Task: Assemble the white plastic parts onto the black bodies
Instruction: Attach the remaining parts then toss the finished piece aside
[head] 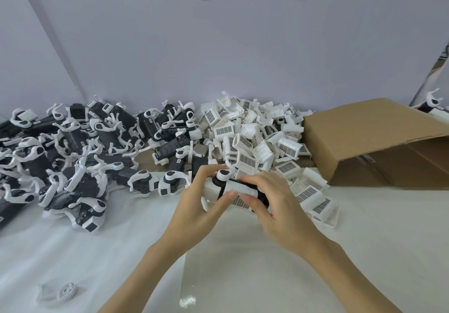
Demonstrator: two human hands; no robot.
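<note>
I saw both hands meet above the table (364, 252), just in front of the heap of white parts (257, 137). My left hand (194, 205) gripped the black body (245, 191) at its white-capped end; my right hand (269, 201) closed over a white part (239, 188) seated on it. The assembled pile (73, 152) crowded the left, the cardboard box (379, 142) the right; the near tabletop lay open.

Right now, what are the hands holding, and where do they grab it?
Both hold one black body: the left hand grips its white-capped end, the right hand its other end.
</note>
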